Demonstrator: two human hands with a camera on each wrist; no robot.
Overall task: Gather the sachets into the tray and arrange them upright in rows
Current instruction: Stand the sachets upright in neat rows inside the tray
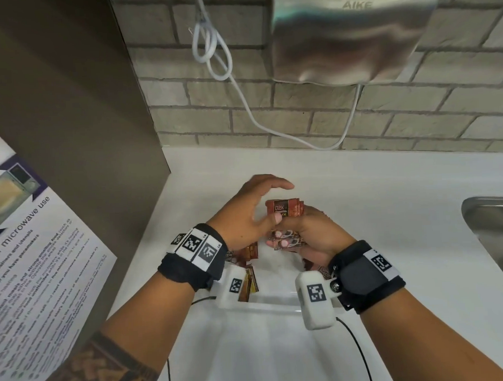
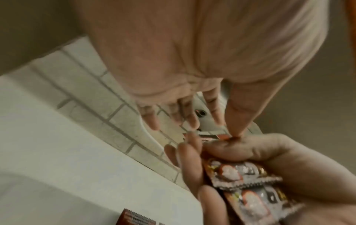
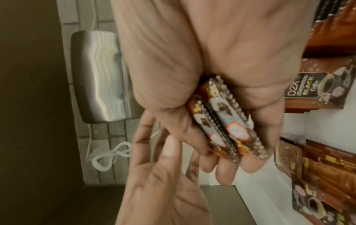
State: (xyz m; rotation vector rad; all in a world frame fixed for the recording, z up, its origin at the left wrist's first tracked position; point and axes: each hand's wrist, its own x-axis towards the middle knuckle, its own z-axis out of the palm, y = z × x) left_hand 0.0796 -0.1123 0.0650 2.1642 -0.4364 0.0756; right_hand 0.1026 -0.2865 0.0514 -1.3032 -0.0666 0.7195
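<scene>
The right hand is gripping a stack of sachets, their long axis pointing at the worktop's back edge, above the tray, while the left hand is hovering slack-fingered alongside, thumb touching the stack.

Wall: pale brick, grey mortar. Steel hand dryer, marked AIKE, mounted high on it; white cable looped beside, trailing down. White bench below. Steel sink at right edge. Brown panel left, bearing microwave-use notice.
</scene>
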